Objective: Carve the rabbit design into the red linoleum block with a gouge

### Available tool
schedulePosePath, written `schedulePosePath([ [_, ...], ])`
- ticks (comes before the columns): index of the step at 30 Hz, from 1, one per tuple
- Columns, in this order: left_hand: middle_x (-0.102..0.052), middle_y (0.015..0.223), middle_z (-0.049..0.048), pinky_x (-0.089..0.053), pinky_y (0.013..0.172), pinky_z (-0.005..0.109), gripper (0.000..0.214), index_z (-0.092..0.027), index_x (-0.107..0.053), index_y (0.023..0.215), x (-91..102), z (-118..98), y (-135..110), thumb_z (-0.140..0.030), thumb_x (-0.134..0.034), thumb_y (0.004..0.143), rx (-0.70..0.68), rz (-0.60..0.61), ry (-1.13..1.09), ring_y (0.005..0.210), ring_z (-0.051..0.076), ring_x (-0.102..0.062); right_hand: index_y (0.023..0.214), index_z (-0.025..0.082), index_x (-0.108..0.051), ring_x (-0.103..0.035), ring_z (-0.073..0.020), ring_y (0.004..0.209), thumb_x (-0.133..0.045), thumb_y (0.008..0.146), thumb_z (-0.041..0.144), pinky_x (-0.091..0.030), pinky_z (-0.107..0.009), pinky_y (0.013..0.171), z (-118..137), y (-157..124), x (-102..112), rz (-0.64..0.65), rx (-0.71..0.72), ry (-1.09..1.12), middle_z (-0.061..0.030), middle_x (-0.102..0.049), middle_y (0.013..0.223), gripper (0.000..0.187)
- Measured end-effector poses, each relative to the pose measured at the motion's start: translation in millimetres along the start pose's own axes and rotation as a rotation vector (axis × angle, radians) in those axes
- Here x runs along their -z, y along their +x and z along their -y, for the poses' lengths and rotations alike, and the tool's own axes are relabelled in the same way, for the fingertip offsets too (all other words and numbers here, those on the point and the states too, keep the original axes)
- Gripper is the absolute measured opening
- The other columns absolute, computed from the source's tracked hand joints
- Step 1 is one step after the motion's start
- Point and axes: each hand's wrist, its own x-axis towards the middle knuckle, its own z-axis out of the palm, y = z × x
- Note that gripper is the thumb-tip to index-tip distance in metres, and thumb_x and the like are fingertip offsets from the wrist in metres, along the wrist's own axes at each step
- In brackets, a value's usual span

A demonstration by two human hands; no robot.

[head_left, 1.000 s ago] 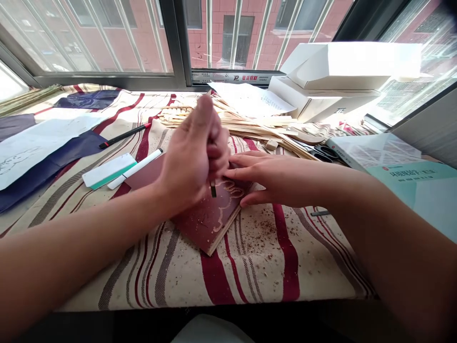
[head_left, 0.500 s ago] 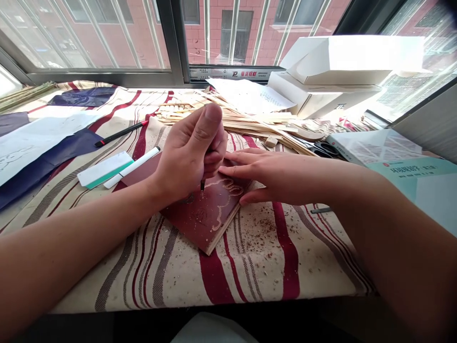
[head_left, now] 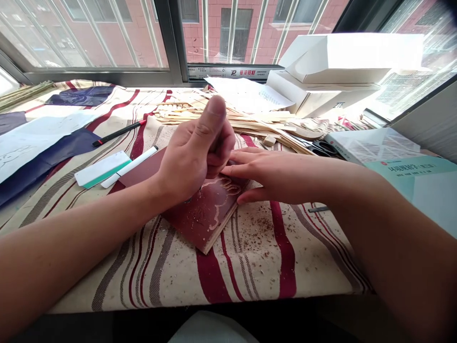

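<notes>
My left hand (head_left: 196, 155) is a closed fist, thumb on top, above a reddish-brown board (head_left: 189, 228). It grips a slim carving tool, whose dark tip showed under the fist a moment ago and is now hidden. Pale carved lines (head_left: 216, 214) wind along the board's right side, with a faint drawn pattern beside them. Flat and with fingers apart, my right hand (head_left: 274, 174) rests at the board's upper right edge, its fingertips close to the left fist. Reddish crumbs (head_left: 262, 231) lie scattered on the cloth.
A striped cloth (head_left: 250, 281) covers the table. Left lie a white marker (head_left: 130, 166), a white-and-green packet (head_left: 102, 169), a black pen (head_left: 119, 133) and paper (head_left: 43, 136). Behind are wooden strips (head_left: 250, 121) and white boxes (head_left: 342, 59); right, scissors (head_left: 326, 147) and a book (head_left: 403, 166).
My left fist has moved slightly right and up, toward the board's far side, and the tool tip is no longer visible. My right hand stays nearly in place.
</notes>
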Motion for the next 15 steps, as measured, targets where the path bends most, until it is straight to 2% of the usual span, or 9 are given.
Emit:
schedulePosePath([
  [3,-0.029,0.048,-0.0071,-0.019,0.036,0.02,0.064,-0.021,-0.044,0.055,-1.7,0.5,1.3,-0.062,-0.071,0.096,-0.013,-0.019,-0.014,0.038,0.004,-0.023,0.153,0.018,-0.065,-0.054,-0.0414,0.147,-0.074,0.098,0.034,-0.048,-0.058,0.121,1.7,0.1,1.4,0.018,-0.018,0.013,-0.0193,-0.058,0.161,0.058],
  [8,-0.032,0.051,-0.0063,-0.021,0.036,0.019,0.061,-0.021,-0.042,0.059,0.8,3.0,1.4,-0.059,-0.068,0.1,0.016,0.02,-0.006,0.04,0.004,-0.026,0.154,0.016,-0.063,-0.048,-0.0437,0.153,-0.074,0.099,0.034,-0.046,-0.06,0.123,4.1,0.9,2.6,0.053,-0.047,0.007,-0.0208,-0.051,0.167,0.06],
  [10,-0.031,0.052,-0.0065,-0.02,0.036,0.018,0.064,-0.021,-0.038,0.058,0.5,2.4,1.4,-0.06,-0.069,0.099,0.023,-0.004,-0.026,0.04,0.003,-0.025,0.154,0.017,-0.064,-0.048,-0.0426,0.154,-0.073,0.099,0.035,-0.045,-0.059,0.123,3.7,1.2,2.0,0.051,-0.045,0.011,-0.0195,-0.051,0.167,0.058],
  [13,-0.025,0.05,-0.0076,-0.019,0.036,0.016,0.066,-0.021,-0.033,0.057,0.5,0.3,4.2,-0.058,-0.057,0.107,0.054,-0.103,-0.109,0.037,0.001,-0.021,0.157,0.019,-0.061,-0.047,-0.0417,0.155,-0.075,0.097,0.034,-0.045,-0.057,0.124,1.2,1.4,-0.6,0.014,-0.04,0.018,-0.0176,-0.047,0.171,0.064],
  [15,-0.025,0.048,-0.0076,-0.018,0.035,0.016,0.066,-0.021,-0.035,0.057,3.3,-0.6,7.9,-0.057,-0.045,0.111,0.1,-0.079,-0.138,0.035,0.002,-0.019,0.159,0.02,-0.059,-0.045,-0.0419,0.156,-0.076,0.096,0.035,-0.044,-0.057,0.125,-0.8,1.6,-2.5,-0.004,-0.048,0.022,-0.017,-0.046,0.172,0.067],
])
